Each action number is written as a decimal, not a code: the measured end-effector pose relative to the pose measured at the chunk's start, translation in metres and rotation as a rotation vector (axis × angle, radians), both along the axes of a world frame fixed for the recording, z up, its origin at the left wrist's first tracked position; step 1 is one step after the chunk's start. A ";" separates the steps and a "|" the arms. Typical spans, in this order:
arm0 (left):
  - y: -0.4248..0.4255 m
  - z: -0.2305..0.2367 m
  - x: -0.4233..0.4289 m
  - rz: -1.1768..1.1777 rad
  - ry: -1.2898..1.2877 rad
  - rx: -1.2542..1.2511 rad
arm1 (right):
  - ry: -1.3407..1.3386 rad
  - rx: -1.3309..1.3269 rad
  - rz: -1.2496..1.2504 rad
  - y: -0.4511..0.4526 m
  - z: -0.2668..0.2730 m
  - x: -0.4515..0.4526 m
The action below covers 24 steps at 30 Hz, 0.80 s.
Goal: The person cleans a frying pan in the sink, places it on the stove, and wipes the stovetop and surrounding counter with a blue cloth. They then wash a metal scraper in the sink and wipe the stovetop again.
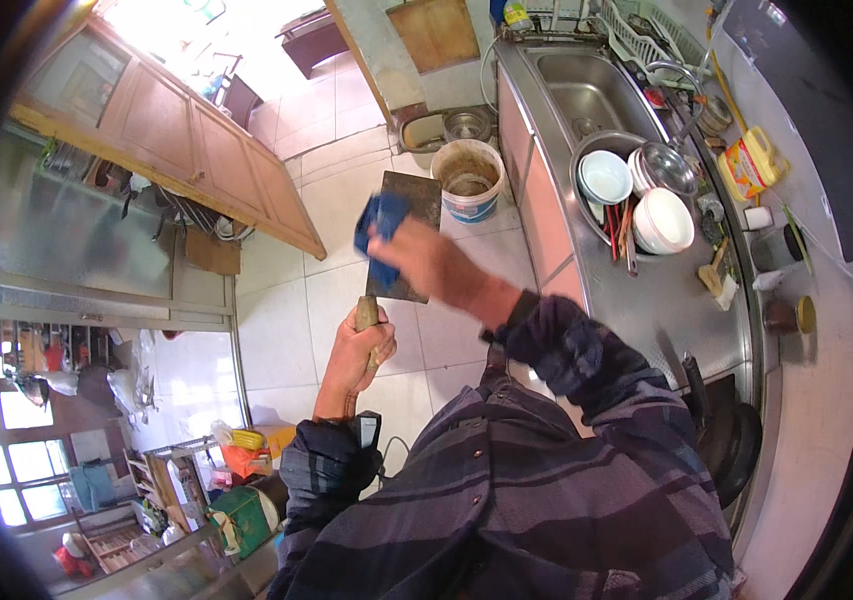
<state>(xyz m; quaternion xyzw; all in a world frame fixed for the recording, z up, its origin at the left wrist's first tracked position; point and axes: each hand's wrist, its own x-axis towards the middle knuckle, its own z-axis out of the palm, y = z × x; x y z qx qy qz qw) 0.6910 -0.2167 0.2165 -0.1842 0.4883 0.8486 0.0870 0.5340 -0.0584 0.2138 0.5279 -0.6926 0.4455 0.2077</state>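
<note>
A cleaver with a broad dark blade (413, 196) is held out over the tiled floor, its blade pointing away from me. My left hand (363, 346) grips its wooden handle (368, 313). Pressed on the flat of the blade is a blue cloth (384, 217), held in my right hand (426, 259), which is blurred. Part of the blade is hidden behind the cloth and the right hand.
To the right runs a steel counter (666, 315) with a sink (584, 82) and a metal basin (580, 161) of bowls and chopsticks. A plastic bucket (469, 204) stands on the floor ahead. An open wooden door (201, 142) is at left.
</note>
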 end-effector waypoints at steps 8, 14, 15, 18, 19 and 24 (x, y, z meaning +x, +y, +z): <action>0.007 -0.010 -0.075 0.171 0.024 0.092 | -0.146 0.057 -0.083 -0.020 0.005 -0.097; -0.033 -0.017 -0.144 0.156 0.045 0.165 | -0.176 0.132 -0.029 -0.028 -0.023 -0.087; -0.039 -0.017 -0.153 0.112 0.046 0.164 | -0.168 0.226 -0.105 -0.030 -0.024 -0.112; -0.054 -0.016 -0.188 0.023 0.049 0.195 | -0.088 0.178 -0.243 -0.035 -0.006 -0.211; -0.058 -0.016 -0.199 -0.017 0.055 0.203 | -0.194 0.326 -0.331 -0.034 0.003 -0.237; -0.090 -0.022 -0.283 -0.079 0.049 0.238 | -0.066 0.210 -0.350 -0.061 0.016 -0.285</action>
